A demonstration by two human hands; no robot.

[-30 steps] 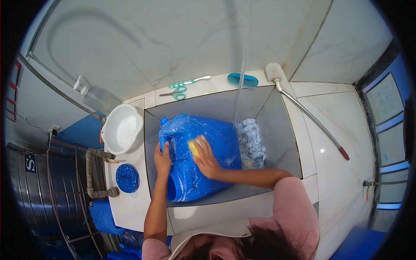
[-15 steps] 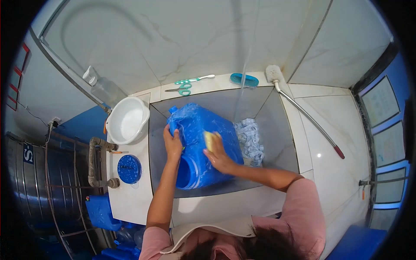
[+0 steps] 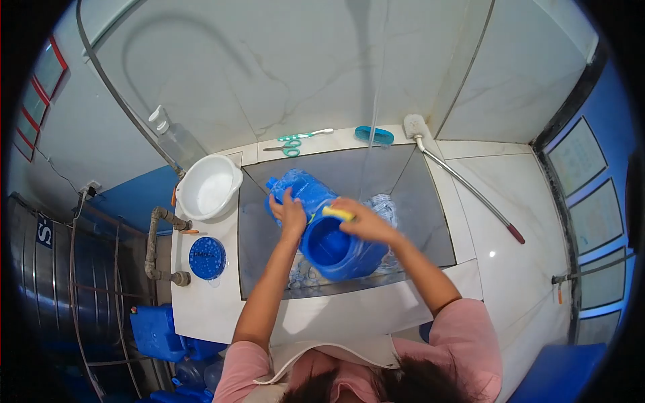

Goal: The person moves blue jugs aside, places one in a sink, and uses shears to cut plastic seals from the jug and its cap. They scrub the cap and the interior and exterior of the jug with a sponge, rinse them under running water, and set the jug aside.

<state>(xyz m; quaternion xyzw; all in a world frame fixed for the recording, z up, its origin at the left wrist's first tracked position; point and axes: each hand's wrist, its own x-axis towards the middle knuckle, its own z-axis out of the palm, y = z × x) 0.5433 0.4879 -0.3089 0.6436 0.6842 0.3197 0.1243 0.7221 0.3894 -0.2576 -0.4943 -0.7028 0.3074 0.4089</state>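
Note:
A blue plastic water jug is tilted in the grey sink, its wide round mouth facing me and streaks of suds on its side. My left hand is closed on the jug by its handle; the fingertips are partly hidden. My right hand pinches a yellow sponge at the upper rim of the mouth. Behind the jug, a blue-and-white striped cloth lies in the sink, partly covered. Over the sink runs a thin stream of water.
Left of the sink are a white basin, a blue lid and a pump bottle. Along the back ledge lie a toothbrush, scissors and a blue brush. A long-handled brush rests on the right counter.
The jug has turned so its mouth faces me more and has shifted right. My right hand has moved the sponge from the jug's side to its mouth rim. The camera view has shifted slightly.

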